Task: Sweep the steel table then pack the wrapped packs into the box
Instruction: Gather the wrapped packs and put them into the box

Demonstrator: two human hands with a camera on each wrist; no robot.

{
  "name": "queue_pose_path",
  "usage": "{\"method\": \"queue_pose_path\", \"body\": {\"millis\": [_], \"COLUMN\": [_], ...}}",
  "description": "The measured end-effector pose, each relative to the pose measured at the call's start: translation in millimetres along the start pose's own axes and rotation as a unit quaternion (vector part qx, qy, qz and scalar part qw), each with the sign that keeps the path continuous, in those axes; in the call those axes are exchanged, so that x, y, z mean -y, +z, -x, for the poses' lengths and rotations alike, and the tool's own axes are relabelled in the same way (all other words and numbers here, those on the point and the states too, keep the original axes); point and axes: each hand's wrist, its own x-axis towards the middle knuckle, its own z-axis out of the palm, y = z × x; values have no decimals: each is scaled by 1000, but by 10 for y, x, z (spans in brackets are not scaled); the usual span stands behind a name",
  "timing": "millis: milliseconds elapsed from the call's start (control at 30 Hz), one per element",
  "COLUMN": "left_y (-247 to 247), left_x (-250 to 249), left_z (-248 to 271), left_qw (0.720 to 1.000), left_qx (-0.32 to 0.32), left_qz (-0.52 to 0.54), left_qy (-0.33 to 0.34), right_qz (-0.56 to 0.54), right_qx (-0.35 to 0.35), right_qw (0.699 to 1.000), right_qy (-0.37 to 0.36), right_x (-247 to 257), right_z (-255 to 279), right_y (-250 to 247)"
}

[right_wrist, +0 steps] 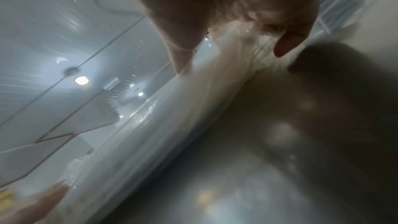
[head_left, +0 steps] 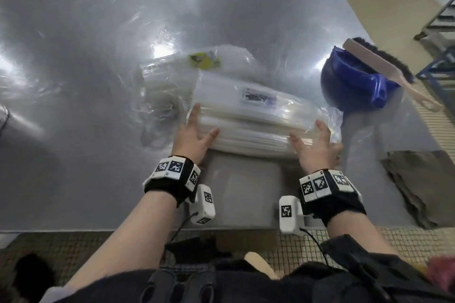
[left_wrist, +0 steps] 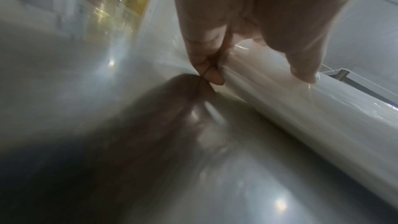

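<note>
A wrapped pack (head_left: pixel 258 115) of white sheets in clear film, with a white and purple label, lies in the middle of the steel table (head_left: pixel 86 81). My left hand (head_left: pixel 198 128) grips its left end, and my right hand (head_left: pixel 316 144) grips its right end. In the left wrist view the fingers (left_wrist: pixel 206 48) curl down the end of the pack (left_wrist: pixel 301 117), reaching the table, with the thumb on top. The right wrist view shows fingers (right_wrist: pixel 288 43) curled round the bunched film of the pack (right_wrist: pixel 172 117). A second wrapped pack (head_left: pixel 187 69) with a yellow label lies just behind.
A blue dustpan (head_left: pixel 354 86) with a brush (head_left: pixel 384 64) across it sits on the table right of the packs. A brown cloth (head_left: pixel 423 184) lies near the right front corner. Something brown like cardboard (head_left: pixel 246 238) shows below the front edge.
</note>
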Motion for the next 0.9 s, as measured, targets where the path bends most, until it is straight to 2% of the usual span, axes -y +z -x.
{"method": "queue_pose_path", "body": {"millis": [267, 400, 533, 567, 633, 700, 767, 833, 900], "left_y": [81, 166, 240, 228, 173, 87, 2, -53, -90], "left_x": [-1, -32, -246, -305, -375, -443, -522, -558, -534], "left_z": [1084, 1516, 1815, 1840, 1787, 1625, 1338, 970, 619], "left_qw": [997, 993, 975, 973, 968, 961, 965, 977, 976], "left_qx": [-47, -46, -121, -155, -221, -244, -210, -124, -34], "left_qz": [28, 20, -104, -106, -101, -130, -147, -145, -184], "left_qy": [-49, -106, -153, -137, -65, 12, 62, 93, 114], "right_qz": [3, -6, 1, 7, 25, 30, -2, -52, -75], "right_qx": [58, 80, 101, 96, 86, 103, 138, 167, 170], "right_qw": [997, 995, 990, 988, 985, 983, 980, 978, 977], "right_qy": [-42, -60, -103, -121, -147, -151, -144, -118, -100], "right_x": [-368, -557, -638, -656, -703, -728, -704, -630, -544], "right_z": [404, 600, 865, 945, 1101, 1239, 1326, 1339, 1314], "right_y": [-314, -460, -629, -672, -724, -710, -644, -574, -512]}}
